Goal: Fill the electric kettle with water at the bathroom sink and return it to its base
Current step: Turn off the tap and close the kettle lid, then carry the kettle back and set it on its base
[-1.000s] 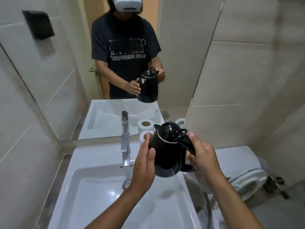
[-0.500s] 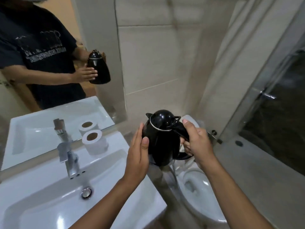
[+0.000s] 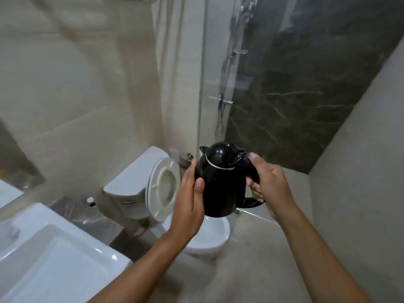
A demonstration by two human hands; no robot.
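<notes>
Black electric kettle [image 3: 220,182]: upright, lid shut, held in mid-air above the toilet bowl [image 3: 209,239], spout toward the left. Contents not visible.
Right hand [image 3: 267,184]: fingers curled closed around the kettle handle, thumb resting on top near the lid hinge.
Left hand [image 3: 189,200]: flat and open against the kettle's left wall, fingers extended upward, thumb laid on the front of the body; steadying, not clenched.
Toilet: white, just behind and below the kettle; seat and lid [image 3: 162,191] raised against the cistern [image 3: 129,189]. Contents of bowl hidden by the kettle.
Sink [image 3: 43,259]: white basin at lower left, well apart from the kettle, nothing seen inside.
Glass shower screen [image 3: 218,73]: behind, dark marble wall beyond.
</notes>
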